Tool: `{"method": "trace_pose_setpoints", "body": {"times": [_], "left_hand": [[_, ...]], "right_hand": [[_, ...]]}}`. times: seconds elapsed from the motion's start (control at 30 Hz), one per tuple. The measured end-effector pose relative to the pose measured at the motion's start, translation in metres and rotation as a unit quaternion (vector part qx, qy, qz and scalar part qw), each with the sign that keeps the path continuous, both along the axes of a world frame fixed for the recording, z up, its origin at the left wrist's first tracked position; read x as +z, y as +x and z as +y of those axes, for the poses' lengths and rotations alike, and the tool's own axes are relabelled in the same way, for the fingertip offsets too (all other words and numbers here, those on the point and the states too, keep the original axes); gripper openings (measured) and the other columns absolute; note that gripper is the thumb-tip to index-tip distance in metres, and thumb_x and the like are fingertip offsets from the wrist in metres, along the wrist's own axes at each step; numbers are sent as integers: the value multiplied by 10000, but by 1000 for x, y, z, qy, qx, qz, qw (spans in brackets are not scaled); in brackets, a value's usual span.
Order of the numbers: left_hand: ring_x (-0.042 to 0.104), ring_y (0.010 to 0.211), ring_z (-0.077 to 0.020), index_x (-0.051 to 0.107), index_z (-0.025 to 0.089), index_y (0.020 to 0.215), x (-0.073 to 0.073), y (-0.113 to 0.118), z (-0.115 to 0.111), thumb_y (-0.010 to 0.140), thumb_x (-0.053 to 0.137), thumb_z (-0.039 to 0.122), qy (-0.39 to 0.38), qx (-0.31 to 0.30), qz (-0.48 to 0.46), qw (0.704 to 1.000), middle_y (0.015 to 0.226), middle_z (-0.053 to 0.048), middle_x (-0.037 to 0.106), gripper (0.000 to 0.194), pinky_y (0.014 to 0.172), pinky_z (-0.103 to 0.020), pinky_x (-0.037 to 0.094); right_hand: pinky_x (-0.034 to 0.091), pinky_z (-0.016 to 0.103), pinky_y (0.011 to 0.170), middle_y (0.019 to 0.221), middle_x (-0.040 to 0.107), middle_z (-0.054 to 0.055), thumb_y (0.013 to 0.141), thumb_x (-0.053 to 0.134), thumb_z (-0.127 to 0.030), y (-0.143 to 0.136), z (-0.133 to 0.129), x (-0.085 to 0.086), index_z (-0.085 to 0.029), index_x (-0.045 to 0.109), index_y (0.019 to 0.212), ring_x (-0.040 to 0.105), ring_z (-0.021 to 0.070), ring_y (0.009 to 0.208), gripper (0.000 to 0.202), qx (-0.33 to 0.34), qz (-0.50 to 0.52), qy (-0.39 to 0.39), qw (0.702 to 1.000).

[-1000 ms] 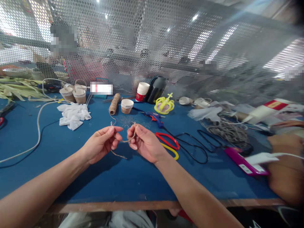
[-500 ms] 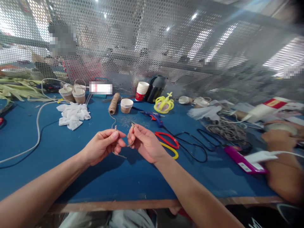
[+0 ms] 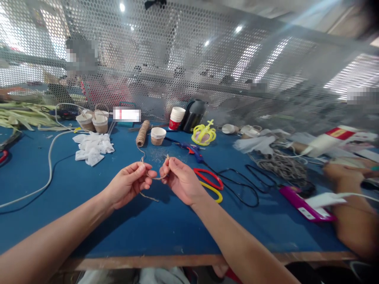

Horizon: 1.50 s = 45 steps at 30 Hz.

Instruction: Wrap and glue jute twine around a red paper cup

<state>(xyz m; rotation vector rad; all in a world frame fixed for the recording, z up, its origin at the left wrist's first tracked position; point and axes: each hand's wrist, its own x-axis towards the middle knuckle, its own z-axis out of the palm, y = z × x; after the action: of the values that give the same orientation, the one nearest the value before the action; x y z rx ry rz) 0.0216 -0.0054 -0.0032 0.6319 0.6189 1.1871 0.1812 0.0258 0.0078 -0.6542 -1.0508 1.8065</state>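
Observation:
My left hand [image 3: 130, 183] pinches a thin brown twine [image 3: 159, 178] between thumb and fingers. A short way to the right, my right hand [image 3: 179, 177] grips the same twine, which sags a little between the two hands. A loose tail hangs below my left fingers, and another strand runs back to the twine spool [image 3: 143, 133]. Just behind my hands stands a small paper cup [image 3: 158, 136] wrapped in brown around its lower part. By my right wrist lie scissors with red and yellow handles [image 3: 211, 178], their blades mostly hidden by my hand.
A blue glue gun [image 3: 193, 151] lies beyond my right hand, its black cord trailing right to a purple power strip [image 3: 306, 205]. White gloves [image 3: 93, 146], wrapped cups [image 3: 100, 124], a yellow crown [image 3: 203, 135] and a dark kettle [image 3: 194, 114] stand further back. At right is another person's arm [image 3: 355, 205].
My hands stay close together; the twine between them now shows as a clearer curved span. The view has tilted slightly, and the other person's hand at right has shifted.

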Motion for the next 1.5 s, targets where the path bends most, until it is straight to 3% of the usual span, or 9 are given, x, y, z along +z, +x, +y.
{"method": "trace_pose_setpoints", "body": {"times": [0.17, 0.53, 0.87, 1.07, 1.27, 1.5], "left_hand": [[568, 497, -64, 614, 95, 671, 0, -1, 3, 724, 660, 164, -2, 25, 9, 1000, 665, -40, 652, 99, 475, -148, 481], [517, 402, -49, 614, 119, 665, 2, 0, 2, 609, 757, 279, 19, 9, 45, 999, 545, 16, 602, 221, 405, -136, 397], [513, 397, -48, 627, 125, 662, 3, -5, 0, 617, 750, 299, 37, 9, 65, 997, 535, 20, 599, 218, 406, -140, 386], [604, 580, -103, 643, 132, 879, -1, -2, 2, 657, 717, 325, 44, 29, 59, 997, 725, -22, 645, 303, 552, -207, 484], [591, 524, -84, 620, 115, 714, -4, -2, 4, 605, 759, 224, 24, 37, 112, 993, 605, -3, 633, 207, 512, -176, 465], [593, 504, -81, 627, 118, 738, -8, -4, 7, 590, 759, 245, 36, 81, 155, 984, 585, 11, 635, 236, 506, -176, 464]], "right_hand": [[383, 208, 500, 633, 549, -32, 676, 694, -359, 2, 3, -2, -170, 555, 729, 499, 90, 589, 241, -8, -9, 4, 1000], [364, 207, 505, 559, 543, -34, 696, 685, -336, 0, -4, 0, -164, 534, 668, 465, 73, 512, 231, 30, -5, 3, 1000], [366, 209, 505, 549, 548, -39, 676, 698, -343, -3, -5, -1, -166, 541, 685, 472, 73, 507, 237, 31, 1, -10, 999], [390, 207, 526, 595, 555, -38, 669, 704, -329, -2, 0, -2, -166, 559, 697, 494, 74, 545, 219, -13, 16, -5, 1000], [408, 212, 528, 634, 554, -32, 694, 681, -321, -4, 1, -10, -167, 562, 707, 512, 80, 578, 195, -21, 12, 7, 1000], [418, 207, 489, 651, 554, -32, 717, 642, -373, -6, -1, -15, -170, 553, 722, 536, 84, 571, 222, -51, -43, 48, 997]]}}
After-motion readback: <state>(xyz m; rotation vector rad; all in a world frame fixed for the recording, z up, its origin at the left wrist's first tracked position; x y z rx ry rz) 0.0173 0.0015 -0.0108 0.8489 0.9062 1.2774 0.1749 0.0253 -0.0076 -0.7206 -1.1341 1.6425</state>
